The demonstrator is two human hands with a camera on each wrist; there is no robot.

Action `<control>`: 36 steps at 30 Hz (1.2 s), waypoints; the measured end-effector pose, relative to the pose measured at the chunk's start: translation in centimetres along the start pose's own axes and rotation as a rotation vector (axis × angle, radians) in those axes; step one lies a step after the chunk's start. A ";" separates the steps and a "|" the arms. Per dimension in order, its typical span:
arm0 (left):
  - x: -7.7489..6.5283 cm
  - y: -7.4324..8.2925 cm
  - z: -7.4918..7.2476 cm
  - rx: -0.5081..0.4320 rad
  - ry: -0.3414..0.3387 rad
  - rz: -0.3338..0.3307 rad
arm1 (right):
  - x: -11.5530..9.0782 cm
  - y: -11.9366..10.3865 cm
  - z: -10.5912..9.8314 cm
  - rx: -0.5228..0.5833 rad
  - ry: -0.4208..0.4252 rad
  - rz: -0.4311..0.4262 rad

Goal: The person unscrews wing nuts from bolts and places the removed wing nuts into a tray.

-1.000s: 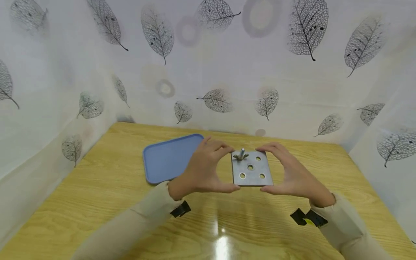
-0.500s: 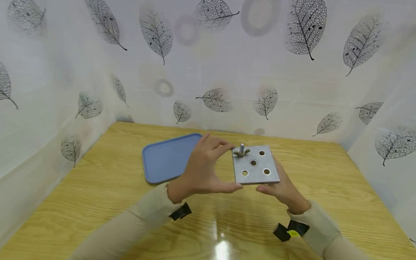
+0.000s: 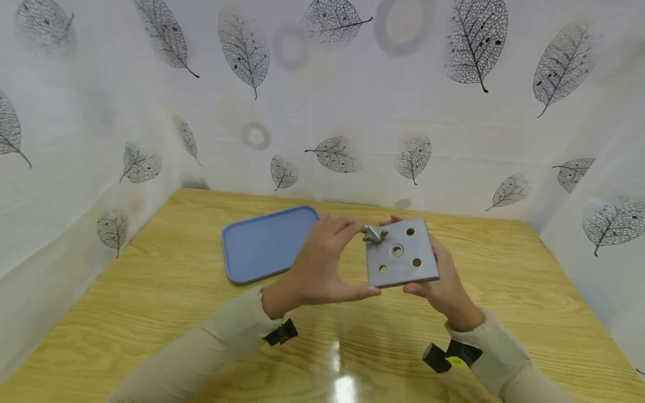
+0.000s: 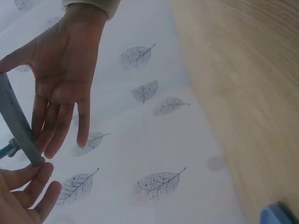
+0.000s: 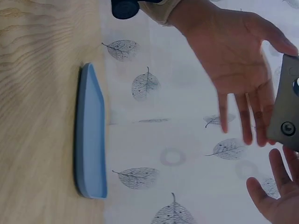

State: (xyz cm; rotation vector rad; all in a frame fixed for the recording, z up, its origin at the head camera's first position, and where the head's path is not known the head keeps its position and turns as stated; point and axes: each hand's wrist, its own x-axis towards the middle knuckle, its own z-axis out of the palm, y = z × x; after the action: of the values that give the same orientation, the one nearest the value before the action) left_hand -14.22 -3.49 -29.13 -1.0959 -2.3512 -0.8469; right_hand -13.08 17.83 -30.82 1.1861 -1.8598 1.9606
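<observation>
Between both hands, above the table, a square metal plate (image 3: 403, 266) with several round holes is held tilted. At its far left corner a bolt (image 3: 371, 232) stands up through the plate, with a brass-coloured wing nut (image 3: 384, 235) on it. My left hand (image 3: 322, 263) spans the plate's left edge, thumb at the near corner and index finger at the far corner by the bolt. With thumb at the near edge and fingers behind, my right hand (image 3: 445, 280) grips the right side. The left wrist view shows the plate (image 4: 21, 123) edge-on, its bolt sticking out.
A blue tray (image 3: 267, 246) lies behind my left hand on the wooden table (image 3: 176, 291). A white leaf-printed curtain (image 3: 322, 101) encloses the back and sides. Black devices are strapped to both wrists, one being the right wrist device (image 3: 437, 358).
My right hand has shifted from spanning the plate's right corners to gripping it from behind and below. The plate has tilted up and moved slightly right; my left hand has moved slightly right with it.
</observation>
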 end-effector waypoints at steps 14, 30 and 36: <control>-0.5 0.6 1.1 -0.225 -0.021 -0.108 | 0.6 -2.2 -0.5 -0.089 -0.029 0.119; -1.0 0.1 1.5 -0.453 -0.207 -0.197 | 0.9 -3.3 -0.1 -0.424 -0.034 0.086; -1.2 -0.5 -0.3 -0.165 0.027 0.119 | 0.5 -3.1 -0.1 -0.543 -0.067 0.075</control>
State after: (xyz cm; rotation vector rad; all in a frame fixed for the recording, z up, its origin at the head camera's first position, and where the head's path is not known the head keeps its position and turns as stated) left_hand -13.87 -4.58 -29.83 -1.2673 -2.2011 -1.0194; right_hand -11.45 18.35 -28.16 1.0264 -2.2909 1.3146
